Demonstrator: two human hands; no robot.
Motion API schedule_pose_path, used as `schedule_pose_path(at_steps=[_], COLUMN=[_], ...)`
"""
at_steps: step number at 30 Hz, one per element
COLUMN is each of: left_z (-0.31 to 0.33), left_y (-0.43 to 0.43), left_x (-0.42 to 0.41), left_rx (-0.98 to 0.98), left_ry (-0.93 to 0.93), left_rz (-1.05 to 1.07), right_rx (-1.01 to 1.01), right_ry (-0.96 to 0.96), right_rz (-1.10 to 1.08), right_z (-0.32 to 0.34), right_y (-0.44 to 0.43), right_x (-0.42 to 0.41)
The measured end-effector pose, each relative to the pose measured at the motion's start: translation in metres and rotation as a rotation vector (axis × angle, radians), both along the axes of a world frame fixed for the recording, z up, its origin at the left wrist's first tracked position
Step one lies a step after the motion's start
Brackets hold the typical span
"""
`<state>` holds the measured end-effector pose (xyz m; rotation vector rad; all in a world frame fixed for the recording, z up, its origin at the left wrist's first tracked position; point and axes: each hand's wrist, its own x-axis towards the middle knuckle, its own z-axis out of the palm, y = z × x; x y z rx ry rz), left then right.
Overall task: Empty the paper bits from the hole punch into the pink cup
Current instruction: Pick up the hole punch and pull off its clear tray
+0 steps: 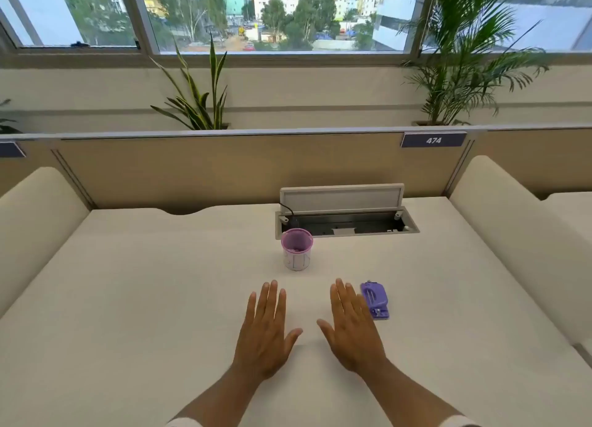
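On the white tabletop, the left hand lies flat, fingers spread and holding nothing. Beyond it stands the pink cup (upright, something small inside). The right hand lies equally flat and empty, and the purple hole punch sits just beside its fingers.

Two bare hands, left hand & right hand, forearms bare too. No rings, watch or bands visible. Nails short, unpainted. White sleeve cuffs just showing at bottom edge, both arms; fabric detail too cropped to tell.
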<state>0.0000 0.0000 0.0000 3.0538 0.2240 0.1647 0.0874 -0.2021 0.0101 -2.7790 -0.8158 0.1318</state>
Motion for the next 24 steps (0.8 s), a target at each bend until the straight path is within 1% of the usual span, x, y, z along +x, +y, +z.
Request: schedule_pose_path(at_steps=[2, 3, 4, 6, 7, 10, 12, 16, 19, 22, 24], left_z=[-0.001, -0.002, -0.002, -0.001, -0.001, -0.002, -0.005, -0.016, -0.026, -0.029, -0.028], left_y=[-0.001, -0.002, -0.004, -0.006, -0.006, -0.004, -0.002, -0.001, -0.002, -0.003, -0.002], left_x=[0.0, 0.0, 0.0, -0.001, -0.001, 0.0, 0.003, 0.003, -0.001, -0.002, -0.002], left_rx=[-0.032, -0.045, -0.068, -0.175, -0.224, -0.311, -0.322, -0.295, -0.24, -0.21, -0.204], left_ry=[0.02, 0.039, 0.057, 0.09, 0.07, 0.023, 0.062, 0.151, 0.163, 0.147, 0.124], left_rz=[0.051, 0.068, 0.097, 0.161, 0.186, 0.222, 0.219, 0.225, 0.209, 0.201, 0.205], right_rx=[0.014, 0.001, 0.022, 0.076, 0.095, 0.103, 0.117, 0.129, 0.166, 0.182, 0.237], right_ry=[0.08, 0.072, 0.037, -0.048, -0.085, -0.091, -0.076, 0.099, 0.182, 0.218, 0.238], right_rz=[-0.051, -0.088, -0.128, -0.22, -0.277, -0.481, -0.608, -0.809, -0.867, -0.881, -0.9], right_z=[0.003, 0.003, 0.003, -0.001, -0.004, -0.001, 0.001, -0.001, -0.009, -0.016, -0.018], right_y=[0.0, -0.002, -0.003, -0.008, -0.011, -0.023, -0.031, -0.045, -0.051, -0.05, -0.047], right_x=[0.0, 0.001, 0.002, 0.011, 0.016, 0.031, 0.04, 0.053, 0.062, 0.069, 0.07])
